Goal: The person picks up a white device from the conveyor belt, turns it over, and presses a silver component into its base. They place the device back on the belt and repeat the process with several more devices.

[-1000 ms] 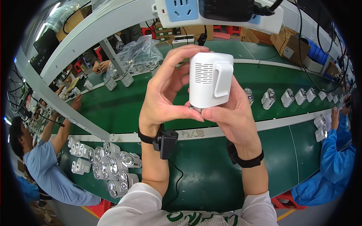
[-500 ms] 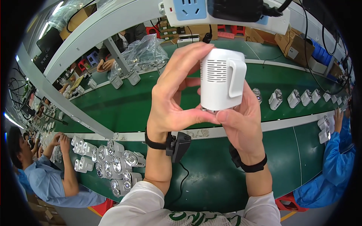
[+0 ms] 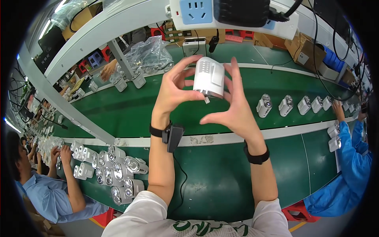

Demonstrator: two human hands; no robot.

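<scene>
My left hand (image 3: 175, 89) grips a white plastic device (image 3: 208, 77) with rounded edges, vent slots and a raised handle-like clip. It is held up over the green belt and tilted, its shiny lower end facing down toward me. A small metal part sticks out at that end. The left thumb presses under it, and the fingers reach round its far side. My right hand (image 3: 236, 112) is open at the device's right, thumb spread away from it; whether its fingertips touch the casing I cannot tell.
Several similar devices (image 3: 118, 172) with round clear lenses crowd the green table at left. More stand in a row on the conveyor belt (image 3: 154, 110) at right. A power strip (image 3: 237, 17) hangs overhead on a metal frame (image 3: 102, 33). Co-workers (image 3: 47, 179) sit on both sides.
The device has moved left and away from me and tilted. My right hand has let go, its thumb swinging clear. The co-worker at right now reaches to the belt.
</scene>
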